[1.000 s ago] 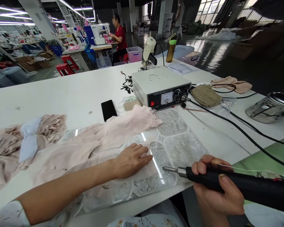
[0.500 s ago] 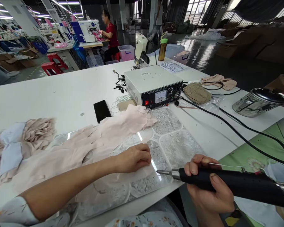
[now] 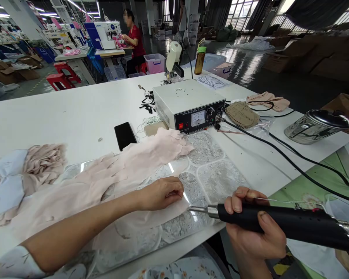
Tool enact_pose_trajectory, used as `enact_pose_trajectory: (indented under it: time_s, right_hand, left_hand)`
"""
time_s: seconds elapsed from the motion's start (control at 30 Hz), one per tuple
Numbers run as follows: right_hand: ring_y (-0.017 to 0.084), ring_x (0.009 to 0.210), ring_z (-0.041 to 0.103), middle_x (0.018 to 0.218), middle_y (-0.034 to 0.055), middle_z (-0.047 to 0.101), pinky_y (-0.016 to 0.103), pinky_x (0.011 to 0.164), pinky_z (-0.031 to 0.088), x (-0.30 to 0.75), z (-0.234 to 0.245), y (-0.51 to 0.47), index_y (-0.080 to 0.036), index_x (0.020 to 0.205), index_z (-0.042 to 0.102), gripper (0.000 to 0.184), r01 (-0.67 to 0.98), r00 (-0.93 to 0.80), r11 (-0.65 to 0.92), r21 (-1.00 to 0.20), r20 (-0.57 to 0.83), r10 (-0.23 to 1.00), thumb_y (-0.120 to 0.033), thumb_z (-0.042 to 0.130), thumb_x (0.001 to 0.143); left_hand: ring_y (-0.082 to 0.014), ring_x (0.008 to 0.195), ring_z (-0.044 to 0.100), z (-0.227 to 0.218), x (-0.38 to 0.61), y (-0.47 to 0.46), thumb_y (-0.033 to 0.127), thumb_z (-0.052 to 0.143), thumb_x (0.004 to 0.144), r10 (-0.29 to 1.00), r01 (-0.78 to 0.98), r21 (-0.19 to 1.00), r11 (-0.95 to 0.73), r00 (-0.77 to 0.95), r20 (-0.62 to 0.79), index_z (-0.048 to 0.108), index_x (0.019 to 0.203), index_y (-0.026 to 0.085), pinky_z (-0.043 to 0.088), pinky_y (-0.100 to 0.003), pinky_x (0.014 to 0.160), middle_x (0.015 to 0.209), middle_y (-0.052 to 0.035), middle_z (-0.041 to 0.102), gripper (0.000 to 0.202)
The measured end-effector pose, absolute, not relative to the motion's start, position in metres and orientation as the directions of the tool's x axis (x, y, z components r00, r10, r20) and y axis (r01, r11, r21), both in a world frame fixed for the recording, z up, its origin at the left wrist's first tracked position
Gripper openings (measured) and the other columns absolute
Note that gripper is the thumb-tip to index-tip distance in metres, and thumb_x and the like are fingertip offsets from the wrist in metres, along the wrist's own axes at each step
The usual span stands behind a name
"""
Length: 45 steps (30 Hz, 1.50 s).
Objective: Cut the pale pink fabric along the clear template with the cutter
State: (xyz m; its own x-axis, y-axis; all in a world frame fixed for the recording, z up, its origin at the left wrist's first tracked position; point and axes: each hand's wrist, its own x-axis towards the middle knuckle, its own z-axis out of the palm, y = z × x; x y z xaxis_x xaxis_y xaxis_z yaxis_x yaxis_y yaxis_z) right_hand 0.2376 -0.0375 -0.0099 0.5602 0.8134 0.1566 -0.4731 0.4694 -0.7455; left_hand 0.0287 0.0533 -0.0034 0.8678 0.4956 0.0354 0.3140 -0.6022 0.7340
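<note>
My left hand [image 3: 165, 192] is closed with its fingers bent down on a thin pale-pink fabric piece [image 3: 165, 217]; the fingertips are partly hidden. In my right hand [image 3: 256, 228] is the black handle of a handheld ultrasonic welder [image 3: 291, 226], its metal tip pointing left. That tip meets or almost meets the fabric's right edge; contact is hard to judge. Beneath lies a clear mat with a grey stone pattern [image 3: 218, 178]. A heap of pink fabric pieces [image 3: 154, 149] spreads across the mat beyond my left hand.
Behind the mat stands the control box [image 3: 192, 102], its black cable [image 3: 279, 151] running right. A phone [image 3: 125, 136], tied fabric bundle [image 3: 43, 164], metal canister [image 3: 317, 126] and bottle [image 3: 200, 61] are on the white table [image 3: 75, 112]. A person [image 3: 135, 42] sits at a sewing machine beyond.
The welder's tip has shifted slightly left, to the fabric's edge. The fabric's corner now shows further right beneath my left hand, which has barely moved.
</note>
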Motion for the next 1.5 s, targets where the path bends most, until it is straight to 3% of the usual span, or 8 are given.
enact_pose_trajectory:
  time_s: [0.43,0.57,0.67,0.8,0.9,1.17,1.5]
  right_hand:
    - [0.009,0.049,0.048,0.073,0.0006,0.055,0.026,0.043,0.041,0.237,-0.009,-0.035,-0.019,0.079,0.065,0.017,-0.463,0.567,0.476,-0.748,0.162,0.807,-0.027,0.056,0.068]
    - [0.010,0.049,0.047,0.074,0.0011,0.055,0.027,0.044,0.042,0.233,-0.014,-0.034,-0.019,0.081,0.064,0.018,-0.456,0.559,0.458,-0.763,0.155,0.814,-0.028,0.055,0.069]
    - [0.009,0.049,0.048,0.076,0.0012,0.056,0.026,0.044,0.042,0.232,-0.016,-0.035,-0.019,0.081,0.064,0.018,-0.448,0.565,0.453,-0.771,0.149,0.812,-0.028,0.055,0.068]
    - [0.010,0.049,0.050,0.076,0.0014,0.058,0.027,0.044,0.043,0.232,-0.014,-0.035,-0.019,0.081,0.064,0.018,-0.448,0.561,0.434,-0.782,0.133,0.817,-0.027,0.055,0.068]
    - [0.010,0.049,0.050,0.077,0.0017,0.059,0.027,0.044,0.044,0.233,-0.011,-0.035,-0.019,0.081,0.065,0.017,-0.452,0.556,0.420,-0.787,0.120,0.823,-0.026,0.055,0.069]
    - [0.010,0.047,0.049,0.075,0.0006,0.057,0.027,0.043,0.043,0.237,-0.010,-0.036,-0.020,0.081,0.064,0.017,-0.441,0.571,0.411,-0.798,0.104,0.815,-0.027,0.056,0.068]
    - [0.009,0.048,0.048,0.075,0.0013,0.057,0.026,0.042,0.042,0.238,-0.009,-0.041,-0.018,0.080,0.065,0.018,-0.395,0.574,0.416,-0.819,0.133,0.808,-0.028,0.057,0.067]
  left_hand:
    - [-0.0157,0.085,0.059,-0.010,0.032,0.043,0.010,0.046,0.092,0.474,0.325,0.545,-0.772,0.867,0.155,0.056,0.083,0.014,0.050,-0.024,0.075,0.095,-0.0080,0.062,0.014]
    - [-0.0184,0.089,0.059,-0.011,0.029,0.042,0.012,0.040,0.096,0.449,0.319,0.462,-0.827,0.870,0.202,0.057,0.087,0.013,0.049,-0.029,0.077,0.104,-0.0122,0.062,0.019]
    - [-0.0185,0.089,0.059,-0.009,0.027,0.043,0.012,0.039,0.098,0.321,0.217,0.371,-0.903,0.914,0.247,0.060,0.091,0.013,0.047,-0.031,0.080,0.105,-0.0114,0.064,0.022]
    - [-0.0162,0.088,0.060,-0.007,0.027,0.045,0.014,0.042,0.100,0.059,0.018,0.150,-0.989,0.961,0.270,0.064,0.099,0.014,0.045,-0.029,0.076,0.100,-0.0093,0.068,0.022]
    - [-0.0162,0.086,0.060,-0.009,0.027,0.047,0.012,0.044,0.099,0.008,-0.011,0.073,-0.997,0.968,0.251,0.065,0.102,0.012,0.044,-0.029,0.071,0.099,-0.0093,0.069,0.020]
    - [-0.0155,0.080,0.058,-0.009,0.029,0.046,0.011,0.048,0.097,0.023,0.005,0.069,-0.998,0.966,0.257,0.062,0.109,0.008,0.044,-0.029,0.071,0.092,-0.0084,0.065,0.019]
    - [-0.0141,0.077,0.056,-0.012,0.028,0.045,0.011,0.049,0.096,-0.007,-0.005,-0.009,-1.000,0.957,0.290,0.063,0.100,0.011,0.042,-0.028,0.066,0.088,-0.0065,0.063,0.014]
